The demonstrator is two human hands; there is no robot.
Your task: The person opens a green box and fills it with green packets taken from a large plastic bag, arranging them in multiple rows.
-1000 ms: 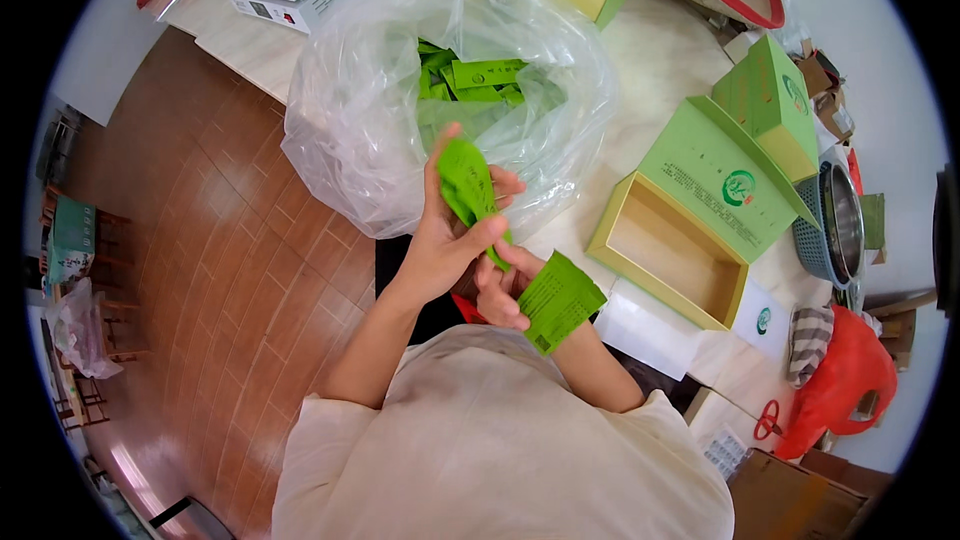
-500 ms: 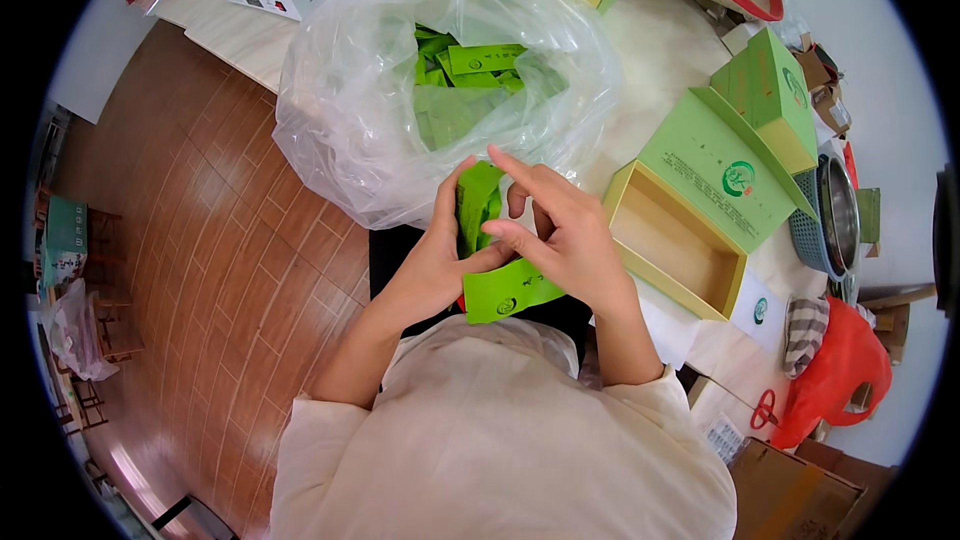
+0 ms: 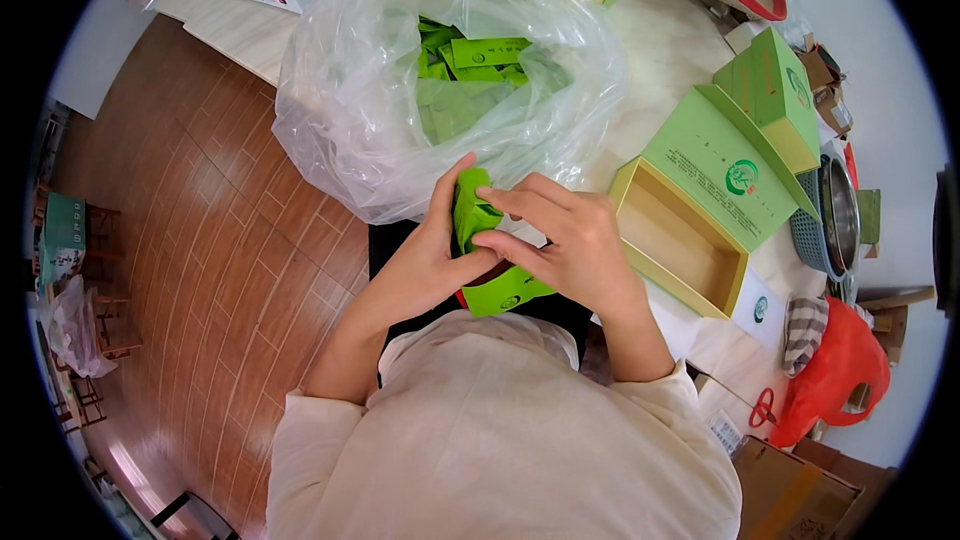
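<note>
Green packets (image 3: 466, 220) sit gripped in your left hand (image 3: 432, 255), nearer you than the plastic bag (image 3: 325, 140). Your right hand (image 3: 582, 240) pinches them between thumb and finger.

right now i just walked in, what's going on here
A person's left hand holds a green packet, and the fingers of the right hand are at it. Another packet shows just below the hands. In front, a clear plastic bag gapes open with more green packets inside. To the right, a green box lies with its lid open.
</note>
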